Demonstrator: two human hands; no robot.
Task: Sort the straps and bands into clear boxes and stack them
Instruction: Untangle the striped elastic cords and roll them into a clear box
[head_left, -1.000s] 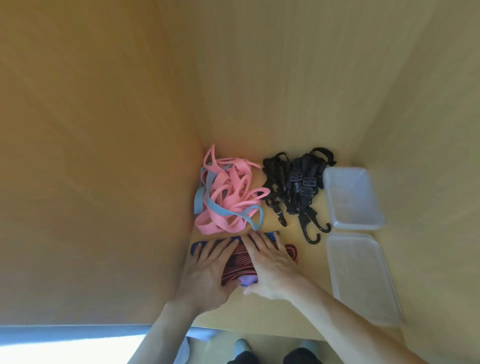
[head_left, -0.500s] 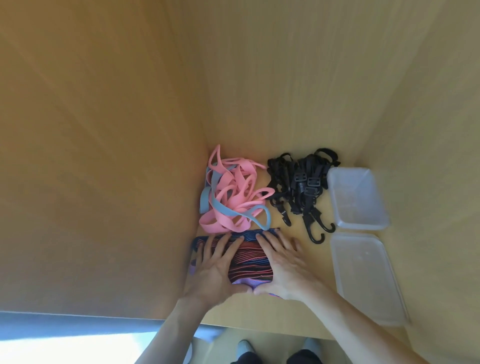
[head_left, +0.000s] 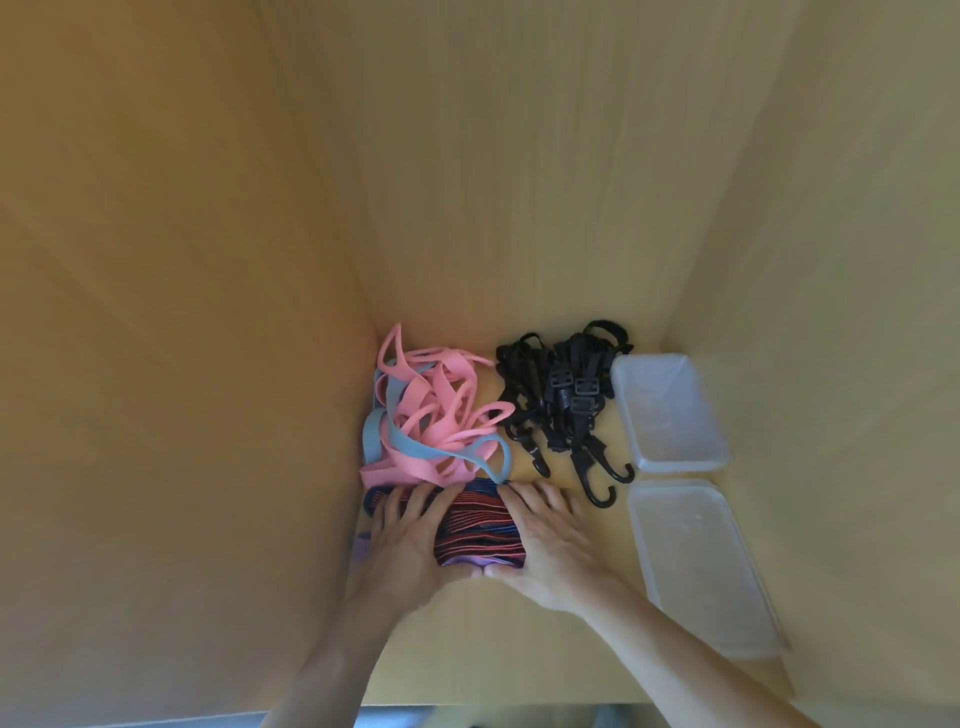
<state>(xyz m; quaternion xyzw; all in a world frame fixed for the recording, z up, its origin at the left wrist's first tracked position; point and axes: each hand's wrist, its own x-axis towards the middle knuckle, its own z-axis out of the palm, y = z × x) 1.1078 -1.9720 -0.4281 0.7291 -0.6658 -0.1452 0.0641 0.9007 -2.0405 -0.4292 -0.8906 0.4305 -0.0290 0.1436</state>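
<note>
Whereas a second ago the right hand (head_left: 550, 540) lay across the middle of the striped bands (head_left: 478, 530), it now sits on their right side. The left hand (head_left: 402, 545) is on their left side, so the red-and-blue stripes show between the two hands. Both hands are flat with fingers spread and straight, pressing on the pile, and the thumb tips meet at its near edge. A purple band (head_left: 483, 562) peeks out there under the stripes. The pile lies on the tabletop (head_left: 467, 649) near the left wall, and the fingertips reach its far edge. The other heaps and boxes lie as before. Count: two hands and three heaps. The striped one is under the hands, and pink bands (head_left: 436, 410) tangled with blue bands (head_left: 415, 447) touch it just beyond. Black hook straps (head_left: 561, 400) lie to the right with three hooks showing; strap count unclear. There are two clear boxes by the right wall, the far box (head_left: 675, 462) beside the black straps and the near box (head_left: 701, 566) just right of the right hand, not touching it.
</note>
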